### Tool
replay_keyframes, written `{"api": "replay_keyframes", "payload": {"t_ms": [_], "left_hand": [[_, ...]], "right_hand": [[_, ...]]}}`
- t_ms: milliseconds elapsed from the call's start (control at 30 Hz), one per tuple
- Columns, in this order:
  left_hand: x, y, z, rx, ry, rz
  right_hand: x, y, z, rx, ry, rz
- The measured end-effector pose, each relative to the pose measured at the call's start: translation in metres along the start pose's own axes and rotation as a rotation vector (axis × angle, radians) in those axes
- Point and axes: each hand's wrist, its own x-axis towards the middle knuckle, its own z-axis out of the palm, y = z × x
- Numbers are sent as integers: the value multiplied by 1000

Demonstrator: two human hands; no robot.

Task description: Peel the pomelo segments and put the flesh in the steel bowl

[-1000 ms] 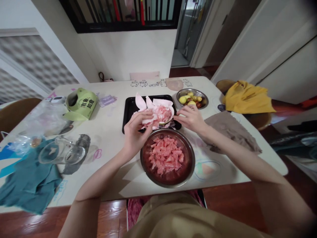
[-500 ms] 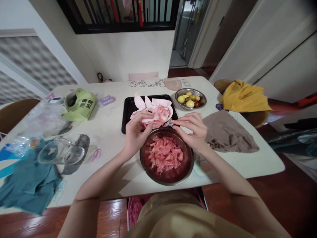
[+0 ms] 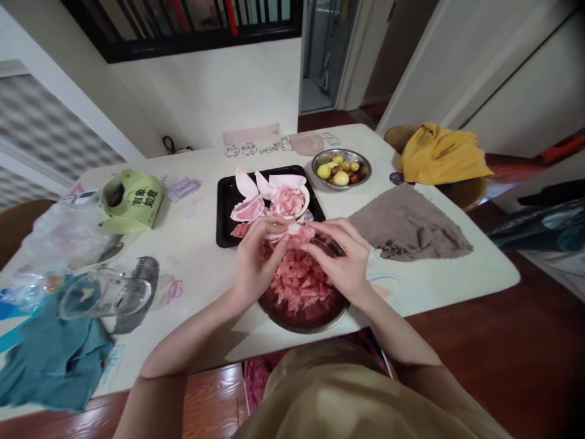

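Note:
Above the near metal bowl (image 3: 340,318), my left hand (image 3: 256,263) and my right hand (image 3: 346,255) meet around a pomelo segment (image 3: 300,235). Fingers and thumbs of both hands pinch this pink piece, which has whitish membrane on it. Loose pink pomelo pulp (image 3: 299,286) is heaped in the bowl. Just beyond, a black tray (image 3: 223,225) holds thick pale peel (image 3: 245,183) and more pink pomelo flesh (image 3: 287,201). My fingers cover part of the tray's front and the bowl's far rim.
A metal bowl of small yellow and red fruits (image 3: 340,177) stands behind right. A brown cloth (image 3: 414,225) lies to the right, a yellow cloth (image 3: 443,155) beyond. At left are a green paper bag (image 3: 141,201), plastic bags (image 3: 64,235), a clear pitcher (image 3: 107,296) and a teal cloth (image 3: 55,353).
Both hands have come back from the tray to above the near bowl, with a pomelo segment now between them. The camera view has shifted slightly.

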Motion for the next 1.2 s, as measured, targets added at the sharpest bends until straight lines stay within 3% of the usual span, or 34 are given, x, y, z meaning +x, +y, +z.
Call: {"api": "replay_keyframes", "payload": {"t_ms": [200, 333, 533, 767, 967, 1200], "left_hand": [[-4, 5, 3, 256, -20, 243], [-8, 2, 2, 294, -58, 276], [-9, -5, -2, 260, -55, 235], [-5, -7, -4, 149, -72, 116], [-2, -13, -6, 39, -6, -38], [3, -16, -8, -15, 31, -89]], "right_hand": [[-5, -5, -3, -17, 15, -15], [-13, -5, 4, 11, 31, -23], [-21, -4, 10, 45, 57, -44], [-20, -4, 5, 83, 73, 43], [-23, -5, -4, 59, 56, 117], [-32, -2, -12, 63, 55, 129]]}}
